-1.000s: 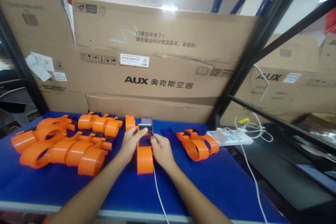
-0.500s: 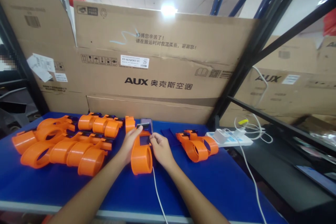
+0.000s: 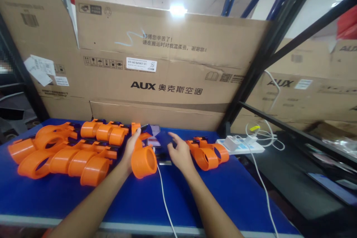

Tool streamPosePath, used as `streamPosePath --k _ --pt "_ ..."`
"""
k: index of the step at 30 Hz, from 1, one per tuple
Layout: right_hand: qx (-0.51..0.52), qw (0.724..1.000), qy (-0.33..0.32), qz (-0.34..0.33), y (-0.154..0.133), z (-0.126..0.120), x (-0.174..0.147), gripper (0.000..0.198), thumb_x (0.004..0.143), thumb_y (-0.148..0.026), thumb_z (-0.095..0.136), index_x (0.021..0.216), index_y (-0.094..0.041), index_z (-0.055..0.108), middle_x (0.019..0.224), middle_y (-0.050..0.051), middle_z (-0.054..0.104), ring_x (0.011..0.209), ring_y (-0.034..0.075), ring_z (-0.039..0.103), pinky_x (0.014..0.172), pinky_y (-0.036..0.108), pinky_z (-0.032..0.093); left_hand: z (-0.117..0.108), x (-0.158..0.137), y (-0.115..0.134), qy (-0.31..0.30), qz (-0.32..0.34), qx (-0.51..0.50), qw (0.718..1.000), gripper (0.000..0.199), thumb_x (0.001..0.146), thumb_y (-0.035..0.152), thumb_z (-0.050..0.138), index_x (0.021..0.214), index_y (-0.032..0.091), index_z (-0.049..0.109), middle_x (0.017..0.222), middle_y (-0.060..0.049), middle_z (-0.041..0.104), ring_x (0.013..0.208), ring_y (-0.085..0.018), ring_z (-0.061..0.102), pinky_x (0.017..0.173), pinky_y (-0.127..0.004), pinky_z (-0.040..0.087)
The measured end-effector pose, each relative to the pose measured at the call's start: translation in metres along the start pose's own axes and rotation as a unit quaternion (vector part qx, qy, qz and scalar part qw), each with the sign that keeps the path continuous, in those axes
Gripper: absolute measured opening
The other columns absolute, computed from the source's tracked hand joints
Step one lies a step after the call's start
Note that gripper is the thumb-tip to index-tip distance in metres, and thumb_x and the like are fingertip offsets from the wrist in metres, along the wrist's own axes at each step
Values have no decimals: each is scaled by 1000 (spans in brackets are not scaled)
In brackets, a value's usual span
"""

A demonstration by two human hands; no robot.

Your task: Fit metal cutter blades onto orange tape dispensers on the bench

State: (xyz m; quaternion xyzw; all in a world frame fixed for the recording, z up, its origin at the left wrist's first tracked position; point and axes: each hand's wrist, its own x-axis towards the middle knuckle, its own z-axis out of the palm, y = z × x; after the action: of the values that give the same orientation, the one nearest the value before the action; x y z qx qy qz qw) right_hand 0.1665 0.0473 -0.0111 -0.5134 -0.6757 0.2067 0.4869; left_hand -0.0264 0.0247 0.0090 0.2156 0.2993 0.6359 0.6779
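My left hand (image 3: 130, 148) is closed around an orange tape dispenser (image 3: 143, 161), its ring toward me and a dark strip at its upper end. A blue flap (image 3: 147, 130) sticks out beside that strip. To its right, my right hand (image 3: 180, 152) has thumb and forefinger at the edge of a small dark blue sheet (image 3: 163, 139), seemingly pinching it; the exact contact is blurred. Behind the held dispenser lies a phone (image 3: 153, 140), partly covered. Another orange dispenser (image 3: 135, 126) shows just behind my left hand.
Several orange dispensers (image 3: 95, 169) lie in rows at left on the blue tabletop (image 3: 134, 204). More orange dispensers (image 3: 208, 156) sit at right, near a white power strip (image 3: 251, 148). A white cable (image 3: 164, 197) runs toward me. Cardboard (image 3: 167, 70) stands behind.
My hands have moved apart. The dispenser in my left hand has shifted left and tilted; my right hand has left it and moved right, fingers more spread, with the blue sheet.
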Motion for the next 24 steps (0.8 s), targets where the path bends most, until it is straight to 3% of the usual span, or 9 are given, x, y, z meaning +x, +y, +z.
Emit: streamPosePath --k 2,5,9,14,19,24 --pt "-92 993 68 -28 7 -14 7 51 87 -17 47 137 -18 60 127 12 69 118 26 65 107 43 48 0 1 -3 15 5 18 1000 43 74 55 81 84 17 63 59 -1 63 49 -17 63 50 -28 53" --pt "-191 976 95 -40 17 -26 13 52 92 -15 41 142 -11 55 129 17 67 121 28 62 109 42 46 -2 3 -8 22 11 52 998 44 71 52 84 87 17 63 60 0 64 48 -16 62 50 -28 54" --pt "-270 960 61 -34 27 -25 15 50 92 -9 39 137 -9 60 124 17 68 117 26 63 107 35 46 -7 8 -15 17 20 95 995 44 68 50 87 84 17 63 58 1 61 45 -13 59 48 -26 52" --pt "-352 935 31 -1 32 -15 11 47 90 -5 40 131 -7 65 134 20 60 116 25 61 104 31 43 -10 10 -20 6 29 146 989 47 64 52 88 82 16 64 63 -2 66 47 -12 58 46 -22 46" --pt "-418 908 -30 -4 27 -12 6 34 96 -24 48 104 -7 75 123 24 62 118 32 56 107 38 36 -9 7 -21 -12 37 170 985 48 63 53 88 82 15 66 65 -3 67 50 -12 59 48 -22 44" --pt "-415 907 -73 10 20 -16 4 32 87 -32 60 104 -10 76 118 20 65 111 30 57 103 38 37 -6 2 -20 -17 39 169 985 50 62 56 88 79 15 64 65 -2 66 50 -12 58 48 -22 43"
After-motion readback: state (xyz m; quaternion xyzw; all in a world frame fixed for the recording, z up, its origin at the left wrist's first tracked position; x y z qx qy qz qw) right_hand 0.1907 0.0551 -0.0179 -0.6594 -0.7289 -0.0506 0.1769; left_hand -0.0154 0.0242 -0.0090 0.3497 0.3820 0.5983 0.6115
